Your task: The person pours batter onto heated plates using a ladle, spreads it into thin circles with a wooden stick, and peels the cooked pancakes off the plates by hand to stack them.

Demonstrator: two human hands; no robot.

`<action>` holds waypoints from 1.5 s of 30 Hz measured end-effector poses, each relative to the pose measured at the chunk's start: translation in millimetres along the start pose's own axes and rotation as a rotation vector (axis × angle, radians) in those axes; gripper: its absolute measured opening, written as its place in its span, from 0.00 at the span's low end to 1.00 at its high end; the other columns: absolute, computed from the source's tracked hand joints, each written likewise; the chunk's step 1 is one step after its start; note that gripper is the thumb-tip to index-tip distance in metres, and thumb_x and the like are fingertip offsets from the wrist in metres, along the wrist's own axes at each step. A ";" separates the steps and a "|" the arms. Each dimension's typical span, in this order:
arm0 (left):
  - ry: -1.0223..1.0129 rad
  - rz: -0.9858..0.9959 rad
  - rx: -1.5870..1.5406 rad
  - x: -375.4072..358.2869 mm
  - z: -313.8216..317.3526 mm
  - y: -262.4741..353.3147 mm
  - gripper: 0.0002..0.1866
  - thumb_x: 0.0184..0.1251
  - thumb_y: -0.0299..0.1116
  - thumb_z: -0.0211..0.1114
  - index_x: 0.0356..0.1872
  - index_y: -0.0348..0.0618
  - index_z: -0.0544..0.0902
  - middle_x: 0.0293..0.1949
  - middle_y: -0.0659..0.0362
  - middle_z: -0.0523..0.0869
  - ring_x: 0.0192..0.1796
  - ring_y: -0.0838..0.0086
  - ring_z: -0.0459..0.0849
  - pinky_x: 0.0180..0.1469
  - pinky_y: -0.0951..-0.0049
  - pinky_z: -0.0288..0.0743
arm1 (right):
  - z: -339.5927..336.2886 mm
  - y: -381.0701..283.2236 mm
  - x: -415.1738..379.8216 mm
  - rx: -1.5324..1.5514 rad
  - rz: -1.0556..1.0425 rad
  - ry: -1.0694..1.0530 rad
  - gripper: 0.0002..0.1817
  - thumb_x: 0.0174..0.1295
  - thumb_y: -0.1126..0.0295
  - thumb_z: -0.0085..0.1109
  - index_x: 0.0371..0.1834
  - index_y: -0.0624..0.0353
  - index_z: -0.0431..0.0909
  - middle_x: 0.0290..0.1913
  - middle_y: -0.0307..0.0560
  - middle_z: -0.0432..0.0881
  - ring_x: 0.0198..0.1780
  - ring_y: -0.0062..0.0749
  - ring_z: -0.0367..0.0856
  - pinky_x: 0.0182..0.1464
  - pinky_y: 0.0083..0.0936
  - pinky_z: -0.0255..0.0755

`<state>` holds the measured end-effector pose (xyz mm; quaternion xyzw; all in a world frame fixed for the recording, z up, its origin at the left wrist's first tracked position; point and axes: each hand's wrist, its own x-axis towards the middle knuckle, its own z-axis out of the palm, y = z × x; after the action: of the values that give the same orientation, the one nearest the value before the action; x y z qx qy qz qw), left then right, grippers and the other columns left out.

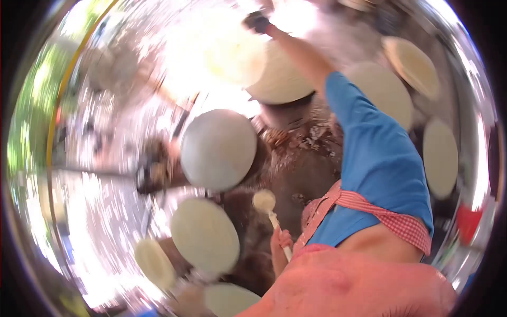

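Observation:
My left hand (282, 240) is closed around the handle of a pale ladle (264, 201). The ladle's round bowl points up and away from me. My right arm, in a blue sleeve, stretches to the far top of the head view. There my right hand (257, 22), in a dark glove, is smeared by motion and its fingers do not show clearly. Nearest to it lies a large pale round disc (282, 76), its far side lost in glare. Beyond the ladle is a grey round metal plate (219, 149).
Several other pale round discs surround me, among them a large one (205, 236) at lower left and another (440, 158) at right. A red container (468, 224) stands at the right edge. A yellow curved line (53, 127) runs down the left side. Much of the left is blurred.

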<state>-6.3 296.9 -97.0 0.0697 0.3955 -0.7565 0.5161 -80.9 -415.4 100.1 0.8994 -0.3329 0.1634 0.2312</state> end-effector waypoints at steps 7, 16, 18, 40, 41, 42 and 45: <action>0.283 -0.189 0.393 108.6 74.1 -11.6 0.14 0.66 0.39 0.46 0.36 0.39 0.73 0.15 0.66 0.59 0.12 0.83 0.57 0.11 0.84 0.55 | -66.9 252.7 -206.4 0.710 0.980 0.108 0.07 0.44 0.68 0.51 0.25 0.57 0.77 0.19 0.45 0.77 0.21 0.28 0.75 0.25 0.26 0.69; 0.343 -0.228 0.457 215.9 122.3 -106.1 0.14 0.66 0.39 0.46 0.39 0.40 0.74 0.14 0.66 0.59 0.12 0.83 0.58 0.11 0.84 0.56 | -110.6 439.5 -610.9 0.545 1.567 0.382 0.14 0.48 0.57 0.51 0.17 0.55 0.76 0.13 0.43 0.71 0.16 0.28 0.68 0.21 0.31 0.62; 0.331 -0.194 0.456 225.7 128.1 -118.4 0.14 0.66 0.39 0.46 0.40 0.40 0.74 0.14 0.66 0.59 0.12 0.83 0.58 0.11 0.84 0.56 | -39.9 466.2 -722.3 0.353 1.514 0.265 0.18 0.51 0.56 0.44 0.19 0.57 0.77 0.18 0.51 0.76 0.20 0.37 0.74 0.25 0.37 0.64; -0.226 0.213 0.039 156.9 47.2 -227.0 0.15 0.66 0.37 0.44 0.47 0.42 0.73 0.14 0.64 0.58 0.12 0.83 0.59 0.11 0.84 0.56 | 96.9 325.7 -601.0 -0.039 0.579 -0.044 0.18 0.60 0.56 0.40 0.39 0.58 0.72 0.40 0.54 0.77 0.36 0.47 0.77 0.37 0.37 0.70; -0.243 0.272 0.043 143.3 28.5 -226.2 0.14 0.66 0.37 0.44 0.46 0.42 0.72 0.14 0.64 0.59 0.12 0.83 0.59 0.11 0.84 0.56 | 71.3 266.8 -532.3 0.124 0.767 -0.254 0.14 0.62 0.63 0.38 0.39 0.56 0.73 0.38 0.51 0.77 0.35 0.44 0.77 0.36 0.35 0.71; -0.264 0.340 0.036 127.4 8.7 -231.7 0.14 0.66 0.36 0.44 0.46 0.42 0.71 0.14 0.64 0.59 0.11 0.83 0.59 0.10 0.84 0.55 | 57.1 200.9 -488.4 0.304 0.357 0.470 0.14 0.61 0.61 0.39 0.40 0.55 0.73 0.34 0.49 0.78 0.33 0.42 0.77 0.34 0.37 0.70; -0.324 0.728 0.048 82.2 -53.7 -268.6 0.15 0.65 0.40 0.46 0.45 0.41 0.70 0.12 0.64 0.60 0.08 0.83 0.56 0.08 0.83 0.53 | -20.7 20.0 -394.4 1.291 0.637 -0.465 0.19 0.50 0.56 0.59 0.41 0.57 0.75 0.19 0.38 0.72 0.17 0.23 0.69 0.19 0.23 0.63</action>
<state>-284.7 314.7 -34.2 0.0971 0.2405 -0.5346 0.8043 -383.2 -211.6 -53.0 0.7279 -0.4552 0.1910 -0.4759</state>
